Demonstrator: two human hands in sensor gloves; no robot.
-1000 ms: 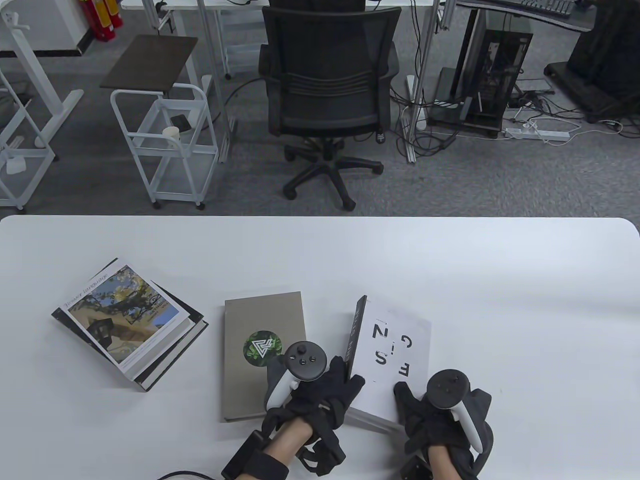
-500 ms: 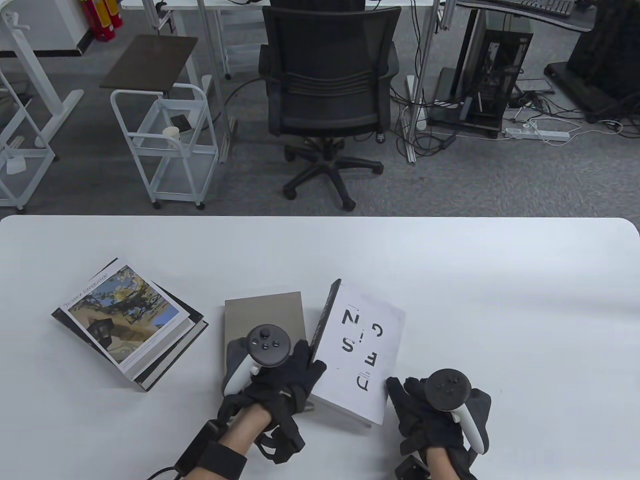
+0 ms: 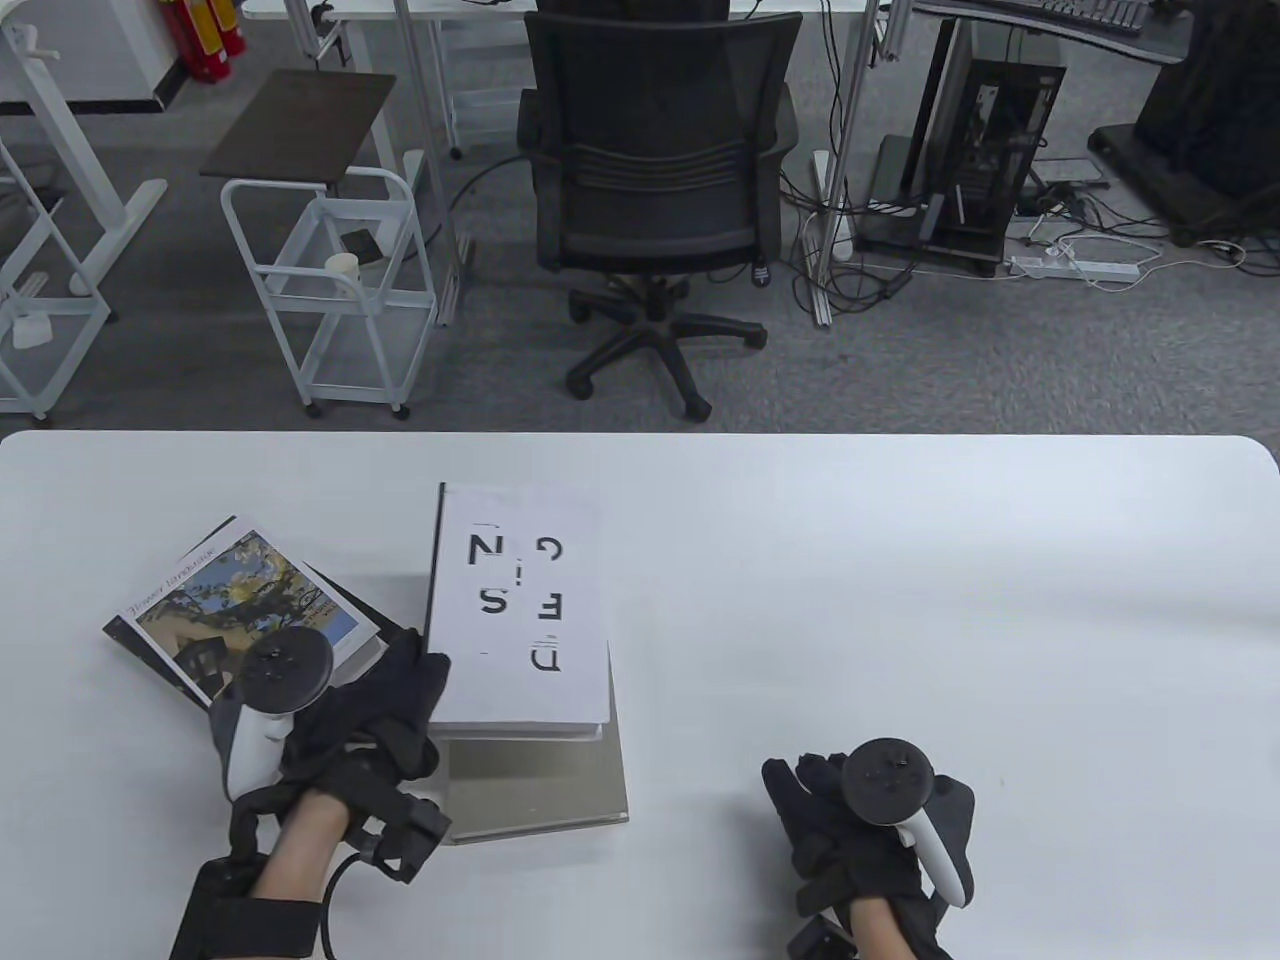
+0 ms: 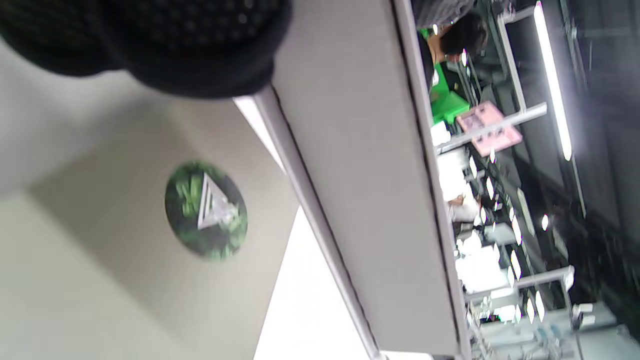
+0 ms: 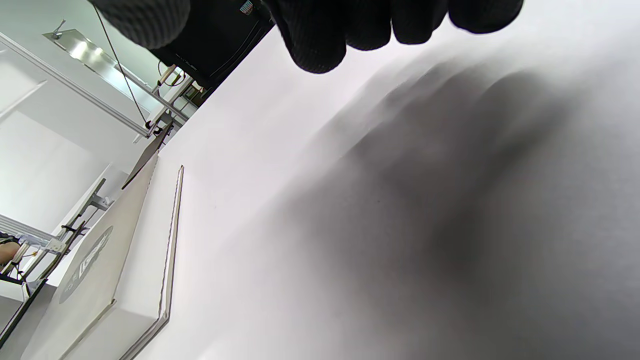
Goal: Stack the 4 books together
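The left hand (image 3: pixel 345 715) gripped the white book (image 3: pixel 520 610) (held clear above the grey book (image 3: pixel 540 785)); the right hand (image 3: pixel 860 830) rested empty, fingers loosely curled, on the table (image 3: pixel 950 600).

Right half of worktop (image 3: pixel 1000 600) bare, open passage. Left-centre blocked: white lettered book (image 3: pixel 520 610) held raised above grey book (image 3: pixel 540 790); two-book pile (image 3: pixel 250 640) just beside, far-left. Far strip open.
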